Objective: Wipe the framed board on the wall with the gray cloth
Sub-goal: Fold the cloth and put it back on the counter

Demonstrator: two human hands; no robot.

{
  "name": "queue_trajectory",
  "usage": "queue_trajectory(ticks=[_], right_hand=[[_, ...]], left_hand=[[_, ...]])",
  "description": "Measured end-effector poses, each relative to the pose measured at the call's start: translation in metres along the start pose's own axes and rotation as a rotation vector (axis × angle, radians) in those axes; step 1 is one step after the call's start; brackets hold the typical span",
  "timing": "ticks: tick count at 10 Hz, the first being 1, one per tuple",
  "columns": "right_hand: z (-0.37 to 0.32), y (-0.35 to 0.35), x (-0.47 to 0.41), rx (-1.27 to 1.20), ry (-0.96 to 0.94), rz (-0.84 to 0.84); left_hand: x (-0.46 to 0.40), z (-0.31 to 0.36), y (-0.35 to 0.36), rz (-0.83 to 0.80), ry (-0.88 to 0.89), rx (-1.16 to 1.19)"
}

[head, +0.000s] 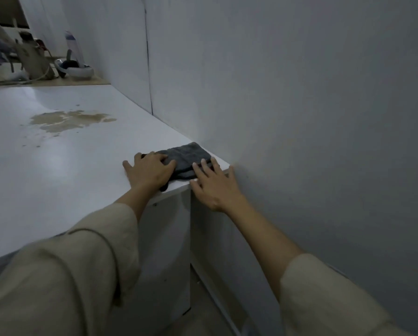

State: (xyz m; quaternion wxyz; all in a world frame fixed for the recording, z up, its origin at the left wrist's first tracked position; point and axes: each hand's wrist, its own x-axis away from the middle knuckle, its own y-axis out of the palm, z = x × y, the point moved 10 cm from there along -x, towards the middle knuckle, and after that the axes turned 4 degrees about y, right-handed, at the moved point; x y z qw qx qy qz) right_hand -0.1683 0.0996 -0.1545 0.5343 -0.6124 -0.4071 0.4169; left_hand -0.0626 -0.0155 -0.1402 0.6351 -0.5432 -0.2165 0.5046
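Here, both hands' fingers spread flat on gray cloth (187, 158), wall (300, 105) beside, brown spill (69, 120) on table (57, 170).

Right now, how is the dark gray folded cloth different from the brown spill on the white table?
The dark gray folded cloth lies at the white table's near corner by the wall; the brown spill is farther away. The left hand and right hand touch the cloth, not the spill. Both are on the table.

Left hand (149, 172) covers near-left part of gray cloth (187, 158). Clutter (38, 61) at far end of table blurred, unidentifiable. Both sleeves cut off by bottom edge.
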Motion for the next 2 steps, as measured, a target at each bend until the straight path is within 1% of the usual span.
queue_trajectory(ticks=[1, 2], right_hand=[[0.004, -0.029, 0.041, -0.077, -0.009, 0.204], [0.022, -0.052, 0.081, 0.124, -0.020, 0.332]], left_hand=[[0.009, 0.000, -0.006, 0.001, 0.021, 0.025], [0.040, 0.013, -0.025, 0.139, 0.053, 0.103]])
